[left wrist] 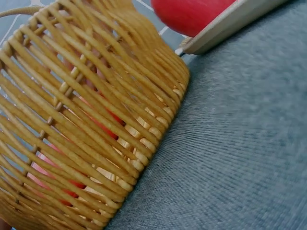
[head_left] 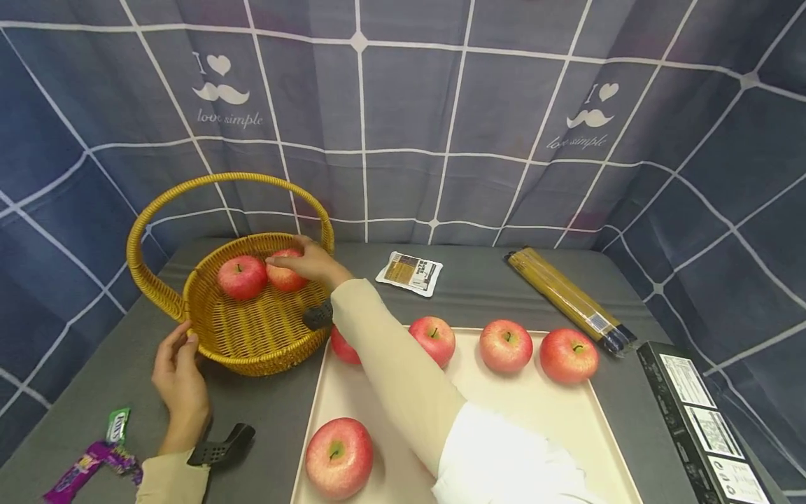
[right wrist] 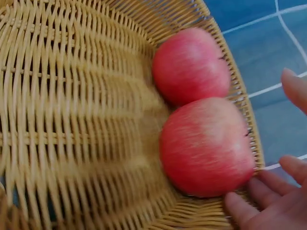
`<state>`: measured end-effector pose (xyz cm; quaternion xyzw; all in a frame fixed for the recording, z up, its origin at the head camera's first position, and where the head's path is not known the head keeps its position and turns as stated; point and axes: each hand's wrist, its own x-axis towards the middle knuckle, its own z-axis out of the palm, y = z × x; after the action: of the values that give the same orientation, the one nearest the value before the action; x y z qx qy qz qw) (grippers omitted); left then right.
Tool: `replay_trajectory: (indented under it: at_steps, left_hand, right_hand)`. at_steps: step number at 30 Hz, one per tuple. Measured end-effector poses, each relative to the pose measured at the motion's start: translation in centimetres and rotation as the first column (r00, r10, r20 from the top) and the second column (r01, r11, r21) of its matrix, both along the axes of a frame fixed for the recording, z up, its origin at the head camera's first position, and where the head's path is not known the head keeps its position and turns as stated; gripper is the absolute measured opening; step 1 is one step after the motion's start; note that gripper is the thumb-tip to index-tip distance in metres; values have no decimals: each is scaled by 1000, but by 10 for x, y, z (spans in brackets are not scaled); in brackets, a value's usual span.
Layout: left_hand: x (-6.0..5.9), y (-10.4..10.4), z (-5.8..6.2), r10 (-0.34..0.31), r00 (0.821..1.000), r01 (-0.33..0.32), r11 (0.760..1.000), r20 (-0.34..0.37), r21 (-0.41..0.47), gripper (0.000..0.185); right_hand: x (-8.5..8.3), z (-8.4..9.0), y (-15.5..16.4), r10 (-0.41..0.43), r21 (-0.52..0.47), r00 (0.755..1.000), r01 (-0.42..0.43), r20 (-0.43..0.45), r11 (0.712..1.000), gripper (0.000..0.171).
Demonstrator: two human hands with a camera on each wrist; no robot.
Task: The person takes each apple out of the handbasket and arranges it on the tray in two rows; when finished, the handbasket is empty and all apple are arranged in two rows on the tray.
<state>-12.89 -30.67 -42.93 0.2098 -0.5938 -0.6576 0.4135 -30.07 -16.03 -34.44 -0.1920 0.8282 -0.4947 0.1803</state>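
Observation:
A yellow wicker basket (head_left: 245, 336) with a tall handle stands at the left, holding two red apples. My left hand (head_left: 182, 385) holds its near left edge, just below the handle's base, with fingers and thumb. In the left wrist view the basket's woven wall (left wrist: 91, 110) hides most of that hand. My right hand (head_left: 308, 262) reaches into the basket at the right-hand apple (head_left: 286, 271). In the right wrist view its fingers (right wrist: 242, 208) are spread beside this apple (right wrist: 206, 146), with the thumb side away from it. The other apple (head_left: 242, 277) lies alongside.
A cream tray (head_left: 604, 434) with several apples, one at its front left (head_left: 338, 458), lies under my right arm. Behind it are a white-edged packet (head_left: 411, 274) and a long yellow pack (head_left: 567, 297). A black box (head_left: 702, 427) stands right; wrapped snacks (head_left: 82, 472) lie front left.

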Motion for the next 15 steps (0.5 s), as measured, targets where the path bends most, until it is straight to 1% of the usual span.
replay_trajectory:
  at_steps: [2,4,7,10,12,15]
  left_hand:
    - [-2,2,0,-13,1000,12,1000,-11,-15,25]
    - [-2,3,-1,-21,999,20,1000,-27,-18,25]
    - [-2,3,-2,-24,999,23,999,-32,-22,25]
    - [-2,3,-2,-22,999,21,999,-29,-24,25]
    - [-2,2,-2,-14,1000,14,1000,-27,-27,24]
    - [-3,1,-1,-2,999,2,1000,-48,-9,24]
  right_hand:
    - [-1,-5,2,-9,-13,1000,9,8,1000,81]
    - [0,-9,3,18,5,1000,-19,14,1000,86]
    - [2,-13,3,81,73,997,-81,9,994,94]
    - [4,-16,2,169,136,986,-167,-5,977,93]
    - [6,-18,0,250,164,968,-246,-8,955,92]
    - [9,-19,-2,390,212,921,-380,-6,900,90]
